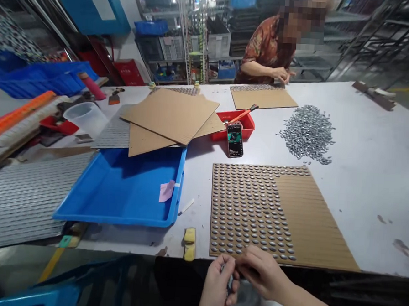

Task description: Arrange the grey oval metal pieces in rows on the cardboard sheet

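Just off the table's front edge, my left hand (218, 281) is closed, with a little grey metal showing between its curled fingers, like the small oval metal pieces on the table. My right hand (265, 271) is beside it, thumb and fingers pinched together near the left fingertips; whatever they hold is hidden. Beyond both hands lies a brown cardboard sheet (312, 218). Rows of small oval metal pieces (246, 205) cover its left part and a strip along its far edge; ridged cardboard shows on the right. Past its far right corner is a heap of loose metal pieces (307, 131).
A blue tray (120, 194) stands left, with cardboard sheets (172, 115) stacked across its far end. A phone (235, 140) leans on a red bin (249, 123). Yellow clamps (189, 244) grip the front edge. Across the table, a person (267, 60) works at another board (262, 97).
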### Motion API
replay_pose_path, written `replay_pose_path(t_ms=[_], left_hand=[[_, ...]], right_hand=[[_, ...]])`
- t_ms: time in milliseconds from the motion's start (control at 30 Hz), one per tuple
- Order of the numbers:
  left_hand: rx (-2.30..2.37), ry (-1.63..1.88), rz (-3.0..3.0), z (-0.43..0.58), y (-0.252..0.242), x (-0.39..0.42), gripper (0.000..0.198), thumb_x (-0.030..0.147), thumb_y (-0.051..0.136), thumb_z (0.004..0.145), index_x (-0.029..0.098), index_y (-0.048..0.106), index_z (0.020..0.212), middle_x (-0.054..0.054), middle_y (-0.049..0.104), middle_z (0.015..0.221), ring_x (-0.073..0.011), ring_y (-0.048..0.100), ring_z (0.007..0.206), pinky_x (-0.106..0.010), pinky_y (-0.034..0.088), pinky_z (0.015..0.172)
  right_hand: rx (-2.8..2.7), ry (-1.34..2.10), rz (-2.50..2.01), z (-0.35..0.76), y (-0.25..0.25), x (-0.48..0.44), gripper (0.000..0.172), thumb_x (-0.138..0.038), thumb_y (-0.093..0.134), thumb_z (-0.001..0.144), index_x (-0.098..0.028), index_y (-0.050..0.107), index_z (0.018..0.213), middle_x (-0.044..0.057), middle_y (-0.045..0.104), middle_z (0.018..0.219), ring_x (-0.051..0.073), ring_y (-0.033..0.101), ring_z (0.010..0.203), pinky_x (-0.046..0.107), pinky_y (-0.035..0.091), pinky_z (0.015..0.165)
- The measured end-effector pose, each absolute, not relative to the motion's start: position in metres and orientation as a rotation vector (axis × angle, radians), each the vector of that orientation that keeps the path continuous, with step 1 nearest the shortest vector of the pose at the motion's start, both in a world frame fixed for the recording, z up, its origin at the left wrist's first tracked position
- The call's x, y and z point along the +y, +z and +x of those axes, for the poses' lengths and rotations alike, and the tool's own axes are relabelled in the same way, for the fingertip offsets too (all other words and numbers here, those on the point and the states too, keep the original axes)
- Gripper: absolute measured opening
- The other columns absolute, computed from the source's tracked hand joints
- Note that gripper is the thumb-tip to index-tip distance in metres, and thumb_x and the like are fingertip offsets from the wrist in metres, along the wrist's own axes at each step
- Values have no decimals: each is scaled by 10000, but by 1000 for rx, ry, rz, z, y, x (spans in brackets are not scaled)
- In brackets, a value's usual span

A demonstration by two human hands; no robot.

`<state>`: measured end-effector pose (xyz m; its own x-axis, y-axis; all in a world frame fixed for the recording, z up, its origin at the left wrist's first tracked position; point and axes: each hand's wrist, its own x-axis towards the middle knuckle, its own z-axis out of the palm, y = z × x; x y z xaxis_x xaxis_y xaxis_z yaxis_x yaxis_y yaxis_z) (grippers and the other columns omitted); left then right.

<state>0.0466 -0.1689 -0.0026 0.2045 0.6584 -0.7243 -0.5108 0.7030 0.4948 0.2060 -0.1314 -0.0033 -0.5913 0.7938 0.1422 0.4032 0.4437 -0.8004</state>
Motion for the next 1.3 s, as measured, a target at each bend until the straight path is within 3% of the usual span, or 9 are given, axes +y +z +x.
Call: replay_pose_path(t_ms=[167, 300, 433, 600, 767, 900, 1033, 1167, 1300], left_hand=[[1223, 860, 24, 39, 35, -187, 371, 489, 669, 736, 178, 467, 750, 36, 488, 652, -23, 346, 437, -154, 109, 346], [1277, 992, -206, 34, 71, -227, 272, 390, 649, 761, 187, 470, 752, 15, 537, 701, -46, 411, 492, -155, 178, 372], [1176, 1089, -299, 31, 86, -266, 130, 282, 591, 796, 179, 515, 774, 0, 555, 730, -66, 460, 548, -164, 230, 406], [1012, 1128, -242, 9, 34, -311, 187, 310, 563, 830, 153, 544, 730, 3, 515, 655, -59, 415, 484, -176, 198, 383], [1104, 1041, -287, -46, -45, -394, 274, 404, 590, 843, 133, 604, 808, 20, 476, 607, -42, 392, 473, -165, 161, 393], [1284, 1046, -424, -83, -86, -475, 298, 409, 640, 806, 140, 649, 933, 39, 461, 610, -26, 352, 466, -160, 159, 403], [1375, 1026, -525, -96, -112, -518, 394, 403, 660, 779, 180, 635, 1103, 48, 469, 625, -27, 345, 467, -154, 186, 410], [1419, 1005, -562, -93, -138, -519, 458, 424, 694, 713, 174, 654, 1096, 52, 464, 597, -30, 333, 442, -155, 161, 396], [1398, 1008, -591, -83, -165, -507, 472, 442, 707, 685, 166, 671, 1065, 44, 480, 598, -26, 348, 444, -147, 178, 406]], right_hand=[[-2182, 1539, -1236, 201, -7, -155, 305, -413, 541, 861, -242, 574, 1111, 43, 622, 904, 157, 598, 763, 226, 483, 595], [-2488, 1888, -1525, 228, -20, -186, 399, -361, 578, 812, -263, 558, 1198, 72, 637, 1057, 220, 631, 932, 321, 518, 789], [-2667, 2014, -1626, 253, -58, -202, 515, -270, 647, 774, -151, 528, 1261, 188, 544, 1251, 320, 526, 1160, 462, 414, 978], [-2743, 2017, -1792, 237, -153, -222, 499, -358, 606, 862, -177, 465, 1305, 116, 437, 1376, 286, 442, 1238, 527, 367, 1018], [-2801, 1865, -1918, 205, -220, -260, 516, -392, 591, 865, -171, 459, 1312, 122, 433, 1367, 289, 422, 1244, 520, 333, 1037], [-2873, 1877, -1789, 182, -221, -317, 586, -413, 661, 806, -135, 482, 1290, 154, 487, 1290, 294, 455, 1204, 493, 351, 1027], [-2854, 2053, -1588, 163, -205, -373, 355, -366, 545, 908, -177, 528, 1209, 85, 543, 1220, 218, 559, 1060, 432, 483, 890], [-2813, 2150, -1498, 151, -210, -385, 289, -341, 547, 912, -202, 558, 1165, 72, 561, 1195, 200, 573, 1035, 382, 503, 860], [-2810, 2156, -1471, 148, -235, -346, 423, -387, 608, 860, -171, 535, 1217, 101, 546, 1246, 233, 555, 1089, 440, 458, 935]])
